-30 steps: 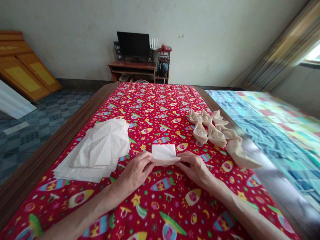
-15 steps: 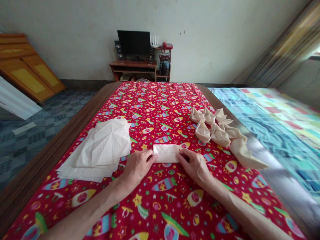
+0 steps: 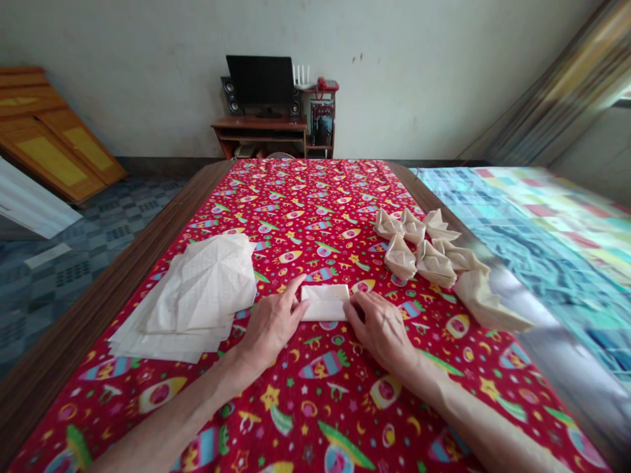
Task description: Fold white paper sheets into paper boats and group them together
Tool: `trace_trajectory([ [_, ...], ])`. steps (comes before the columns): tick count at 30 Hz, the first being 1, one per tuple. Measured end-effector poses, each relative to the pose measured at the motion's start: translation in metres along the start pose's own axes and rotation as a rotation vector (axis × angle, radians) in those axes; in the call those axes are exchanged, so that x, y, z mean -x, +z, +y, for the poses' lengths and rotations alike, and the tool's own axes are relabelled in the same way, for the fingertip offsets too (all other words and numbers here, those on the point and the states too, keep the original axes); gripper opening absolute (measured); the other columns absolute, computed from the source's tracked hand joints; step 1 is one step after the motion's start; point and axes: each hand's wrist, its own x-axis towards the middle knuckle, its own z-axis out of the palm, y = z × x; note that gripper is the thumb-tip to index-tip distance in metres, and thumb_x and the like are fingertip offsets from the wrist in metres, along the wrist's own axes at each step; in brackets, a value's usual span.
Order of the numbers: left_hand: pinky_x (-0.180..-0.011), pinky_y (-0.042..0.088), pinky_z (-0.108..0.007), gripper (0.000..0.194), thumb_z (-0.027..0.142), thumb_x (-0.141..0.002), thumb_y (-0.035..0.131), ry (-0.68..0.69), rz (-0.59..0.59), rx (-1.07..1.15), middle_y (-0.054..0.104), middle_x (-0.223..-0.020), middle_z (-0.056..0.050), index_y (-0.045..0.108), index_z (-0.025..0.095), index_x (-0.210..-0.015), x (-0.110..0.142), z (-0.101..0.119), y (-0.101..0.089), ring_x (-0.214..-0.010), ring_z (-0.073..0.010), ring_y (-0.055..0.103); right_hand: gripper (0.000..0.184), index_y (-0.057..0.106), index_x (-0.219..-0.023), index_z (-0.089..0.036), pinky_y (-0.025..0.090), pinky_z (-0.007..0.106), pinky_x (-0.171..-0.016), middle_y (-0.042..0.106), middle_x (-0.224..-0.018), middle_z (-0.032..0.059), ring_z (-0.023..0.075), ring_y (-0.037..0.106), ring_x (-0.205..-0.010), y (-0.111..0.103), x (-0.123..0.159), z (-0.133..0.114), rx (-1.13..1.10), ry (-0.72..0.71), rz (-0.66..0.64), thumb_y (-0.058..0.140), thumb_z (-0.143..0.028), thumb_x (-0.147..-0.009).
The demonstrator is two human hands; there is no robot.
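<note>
A small folded strip of white paper (image 3: 325, 303) lies flat on the red patterned tablecloth, between my two hands. My left hand (image 3: 276, 322) holds its left end with the thumb pressed on the paper, while the index finger is lifted and points away. At the right end, my right hand (image 3: 379, 325) has its thumb and curled fingers closed on the edge. A stack of creased white paper sheets (image 3: 211, 282) is to the left of my left hand. Several folded paper boat-like shapes (image 3: 436, 263) stand in a group beyond my right hand.
The red tablecloth (image 3: 296, 217) covers a long table with a brown wooden edge (image 3: 162, 213). A bed with a patchwork cover (image 3: 532, 230) adjoins on the right. At the far wall are a desk (image 3: 261, 125) and a monitor (image 3: 261, 80). A wooden cabinet (image 3: 59, 135) stands left.
My left index finger has lifted off the paper and stretched out. The right fingers have curled a little more at the paper's right end. The view has shifted slightly.
</note>
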Motion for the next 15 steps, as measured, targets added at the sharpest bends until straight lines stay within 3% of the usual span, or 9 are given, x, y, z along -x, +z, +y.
trace_trajectory([
  [5, -0.068, 0.049, -0.027, 0.026, 0.026, -0.093, 0.045, 0.166, 0.103, -0.134, 0.066, -0.091, -0.005, 0.058, 0.020, -0.115, 0.005, 0.002, -0.001, -0.081, -0.0180, 0.064, 0.020, 0.049, -0.072, -0.021, 0.035, 0.025, -0.059, 0.058, -0.068, 0.0008, 0.0130, 0.052, -0.061, 0.002, -0.001, 0.002, 0.018, -0.004, 0.008, 0.047, -0.025, -0.091],
  [8, -0.086, 0.049, -0.035, 0.029, 0.022, -0.095, 0.038, 0.345, 0.148, -0.164, 0.061, -0.110, -0.009, 0.058, 0.016, -0.115, 0.010, 0.009, -0.002, -0.101, -0.0220, 0.059, 0.020, 0.048, -0.071, -0.020, 0.034, 0.024, -0.059, 0.058, -0.068, 0.0006, 0.0124, 0.051, -0.060, 0.002, -0.001, 0.001, 0.025, 0.000, 0.012, 0.047, -0.024, -0.090],
  [11, -0.109, 0.034, -0.041, 0.035, 0.021, -0.095, 0.038, 0.552, 0.070, -0.143, 0.048, -0.136, -0.009, 0.049, 0.014, -0.128, 0.015, 0.018, 0.000, -0.129, -0.0231, 0.041, 0.018, 0.048, -0.071, -0.020, 0.035, 0.024, -0.059, 0.058, -0.068, 0.0006, 0.0125, 0.052, -0.061, 0.002, -0.001, 0.001, 0.028, 0.001, 0.008, 0.047, -0.023, -0.090],
  [15, -0.113, 0.028, -0.043, 0.047, 0.031, -0.096, 0.038, 0.608, -0.090, -0.149, 0.037, -0.147, -0.008, 0.035, 0.015, -0.140, 0.022, 0.021, 0.007, -0.139, -0.0217, 0.026, 0.017, 0.049, -0.072, -0.020, 0.035, 0.024, -0.059, 0.058, -0.067, 0.0008, 0.0123, 0.052, -0.060, 0.002, -0.002, 0.001, 0.028, -0.007, 0.019, 0.048, -0.023, -0.090],
])
